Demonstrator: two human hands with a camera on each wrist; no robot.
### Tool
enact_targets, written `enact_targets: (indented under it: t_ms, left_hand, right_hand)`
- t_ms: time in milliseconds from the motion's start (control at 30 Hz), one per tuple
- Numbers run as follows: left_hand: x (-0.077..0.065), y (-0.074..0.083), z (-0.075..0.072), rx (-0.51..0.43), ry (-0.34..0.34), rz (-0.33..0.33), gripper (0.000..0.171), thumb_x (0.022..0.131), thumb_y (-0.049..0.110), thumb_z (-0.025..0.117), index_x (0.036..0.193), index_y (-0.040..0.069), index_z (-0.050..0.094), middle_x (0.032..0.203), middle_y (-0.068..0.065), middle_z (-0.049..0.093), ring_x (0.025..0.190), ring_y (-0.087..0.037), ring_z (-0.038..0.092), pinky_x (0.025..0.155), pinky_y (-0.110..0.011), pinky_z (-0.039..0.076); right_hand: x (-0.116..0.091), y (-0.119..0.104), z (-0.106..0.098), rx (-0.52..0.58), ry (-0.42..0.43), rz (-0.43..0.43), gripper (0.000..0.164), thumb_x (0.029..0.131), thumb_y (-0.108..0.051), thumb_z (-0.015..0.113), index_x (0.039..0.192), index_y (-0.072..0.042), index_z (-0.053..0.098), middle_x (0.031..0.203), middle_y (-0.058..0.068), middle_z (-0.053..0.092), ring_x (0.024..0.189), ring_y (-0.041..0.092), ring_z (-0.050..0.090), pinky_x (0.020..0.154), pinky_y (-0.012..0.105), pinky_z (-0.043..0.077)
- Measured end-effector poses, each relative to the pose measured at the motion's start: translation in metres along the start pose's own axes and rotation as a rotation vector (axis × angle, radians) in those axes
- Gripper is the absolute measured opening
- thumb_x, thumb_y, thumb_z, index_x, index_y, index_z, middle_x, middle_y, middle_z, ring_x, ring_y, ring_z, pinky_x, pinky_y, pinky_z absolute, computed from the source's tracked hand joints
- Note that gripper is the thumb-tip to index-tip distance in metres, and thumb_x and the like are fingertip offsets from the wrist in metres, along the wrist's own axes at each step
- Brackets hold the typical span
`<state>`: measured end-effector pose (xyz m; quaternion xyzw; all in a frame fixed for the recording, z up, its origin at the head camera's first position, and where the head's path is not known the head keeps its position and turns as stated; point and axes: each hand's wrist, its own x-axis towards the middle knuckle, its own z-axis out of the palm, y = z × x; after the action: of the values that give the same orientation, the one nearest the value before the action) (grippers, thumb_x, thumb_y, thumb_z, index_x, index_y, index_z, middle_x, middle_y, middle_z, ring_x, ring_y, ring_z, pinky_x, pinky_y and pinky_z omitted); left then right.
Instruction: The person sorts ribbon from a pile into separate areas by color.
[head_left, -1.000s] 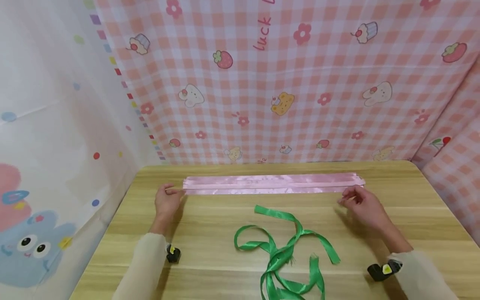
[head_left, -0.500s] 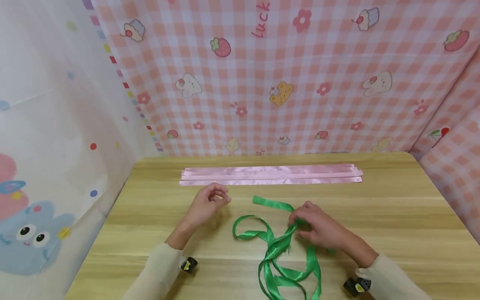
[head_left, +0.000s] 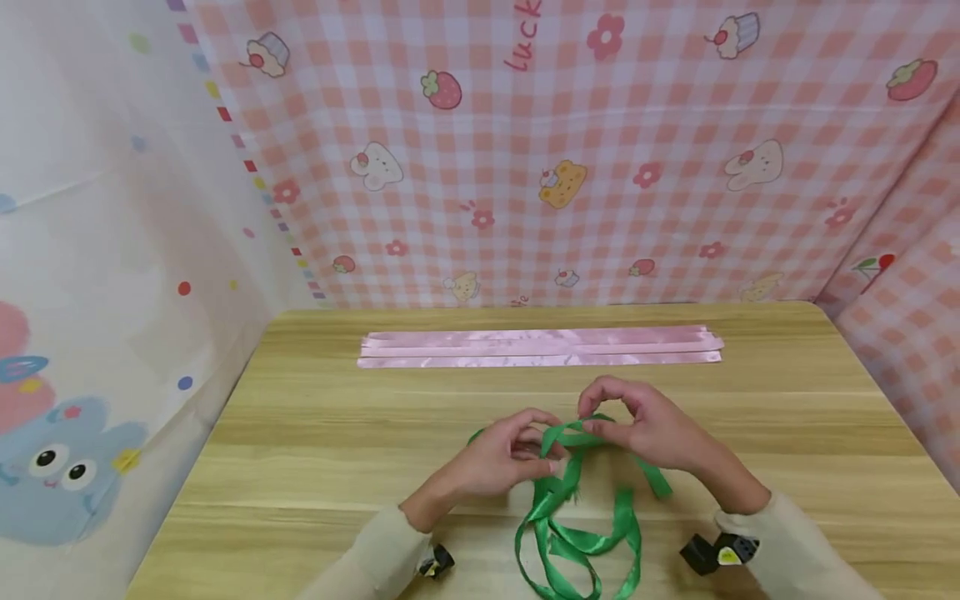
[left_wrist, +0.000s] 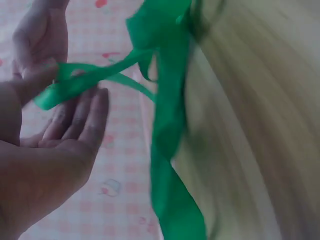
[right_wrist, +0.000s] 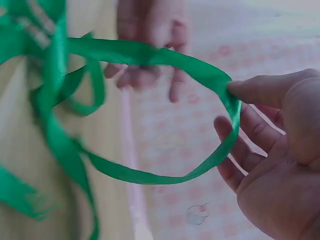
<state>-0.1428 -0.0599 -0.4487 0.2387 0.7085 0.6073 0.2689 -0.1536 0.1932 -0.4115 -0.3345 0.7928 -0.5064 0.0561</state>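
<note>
A tangled green satin ribbon [head_left: 592,546] lies on the wooden table, one loop of it lifted. My right hand [head_left: 660,425] pinches this loop between thumb and fingers. In the right wrist view the green ribbon [right_wrist: 140,176] forms a wide ring from those fingertips. My left hand [head_left: 498,454] is at the ribbon's left side with fingers loosely bent and parted. The left wrist view has the lifted loop crossing between my left thumb and fingers [left_wrist: 95,120], which do not close round it. Frayed ends hang loose near the tangle.
Flat pink satin ribbon strips [head_left: 540,346] lie side by side along the back of the wooden table [head_left: 300,467]. A pink checked cloth [head_left: 480,150] hangs behind it, and a white printed cloth [head_left: 150,208] on the left.
Both hands have left the ends of the pink strips and come to the green ribbon. The right hand has picked up a loop of it; the left hand has moved right to meet it.
</note>
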Motion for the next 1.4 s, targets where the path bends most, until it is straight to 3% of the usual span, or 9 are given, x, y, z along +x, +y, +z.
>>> enact_targets:
  t_ms: [167,267,400,533,733,867,1033,1267,1400]
  left_hand:
    - [-0.010,0.017,0.001,-0.053,0.008,0.033,0.044,0.100,-0.001,0.054,0.141,0.014,0.048,0.106,-0.019,0.072,0.093,-0.036,0.070,0.087,-0.041,0.057]
    - [-0.021,0.033,-0.006,-0.086,0.013,0.041,0.049,0.101,-0.002,0.050,0.144,0.020,0.044,0.111,-0.018,0.070,0.084,-0.026,0.067,0.081,-0.037,0.057]
    - [-0.032,0.050,-0.020,-0.012,0.108,0.082,0.051,0.098,0.002,0.057,0.143,0.022,0.044,0.116,-0.013,0.067,0.078,-0.014,0.061,0.067,-0.021,0.045]
    - [-0.043,0.057,-0.037,0.119,0.215,0.125,0.047,0.098,0.006,0.060,0.141,0.020,0.046,0.118,-0.010,0.064,0.069,-0.011,0.056,0.058,-0.020,0.037]
    - [-0.066,0.062,-0.065,0.174,0.290,0.178,0.032,0.101,0.004,0.054,0.131,0.012,0.056,0.106,-0.008,0.068,0.059,-0.012,0.045,0.052,-0.023,0.039]
    - [-0.078,0.062,-0.083,0.162,0.300,0.174,0.026,0.102,0.008,0.054,0.128,0.007,0.061,0.083,0.000,0.064,0.056,-0.015,0.041,0.050,-0.024,0.037]
    - [-0.090,0.059,-0.100,0.155,0.328,0.120,0.025,0.102,0.009,0.054,0.127,0.006,0.060,0.095,0.002,0.071,0.061,-0.011,0.046,0.052,-0.022,0.042]
    - [-0.107,0.052,-0.116,0.132,0.271,0.090,0.028,0.101,0.010,0.056,0.129,0.005,0.057,0.074,0.003,0.058,0.052,-0.007,0.029,0.043,-0.027,0.025]
    - [-0.114,0.050,-0.126,0.099,0.225,0.118,0.032,0.098,0.005,0.060,0.129,0.002,0.055,0.088,0.004,0.067,0.066,-0.004,0.055,0.056,-0.022,0.046]
  right_hand:
    - [0.001,-0.020,-0.018,0.161,0.035,-0.075,0.015,0.092,0.009,0.061,0.100,-0.003,0.059,0.095,0.006,0.062,0.091,0.016,0.061,0.079,0.025,0.051]
    - [-0.003,-0.029,-0.033,0.238,0.080,-0.135,0.018,0.091,0.017,0.055,0.102,0.003,0.056,0.093,0.004,0.060,0.081,0.016,0.059,0.069,0.025,0.052]
    - [-0.009,-0.035,-0.049,0.310,0.143,-0.186,0.025,0.090,0.022,0.049,0.106,0.004,0.054,0.097,0.003,0.060,0.080,0.013,0.058,0.068,0.021,0.051]
    - [-0.013,-0.036,-0.058,0.338,0.143,-0.159,0.027,0.092,0.022,0.047,0.108,0.002,0.054,0.099,0.003,0.060,0.082,0.010,0.058,0.070,0.021,0.050]
    - [-0.019,-0.034,-0.062,0.293,0.113,-0.075,0.021,0.094,0.018,0.049,0.108,0.004,0.053,0.101,0.002,0.056,0.083,0.012,0.061,0.072,0.022,0.051]
    - [-0.025,-0.033,-0.066,0.253,0.103,-0.021,0.020,0.093,0.017,0.052,0.108,0.003,0.054,0.100,0.000,0.056,0.084,0.012,0.063,0.075,0.022,0.054]
    - [-0.030,-0.030,-0.068,0.248,0.093,-0.012,0.025,0.092,0.017,0.054,0.109,-0.001,0.056,0.091,-0.001,0.061,0.076,0.010,0.060,0.063,0.024,0.050]
    - [-0.032,-0.030,-0.072,0.219,0.108,0.021,0.023,0.093,0.014,0.056,0.108,-0.004,0.054,0.083,-0.001,0.061,0.068,0.012,0.053,0.053,0.033,0.039]
    - [-0.036,-0.028,-0.075,0.188,0.125,0.043,0.023,0.093,0.013,0.057,0.108,-0.004,0.054,0.082,-0.001,0.062,0.068,0.011,0.055,0.053,0.031,0.041]
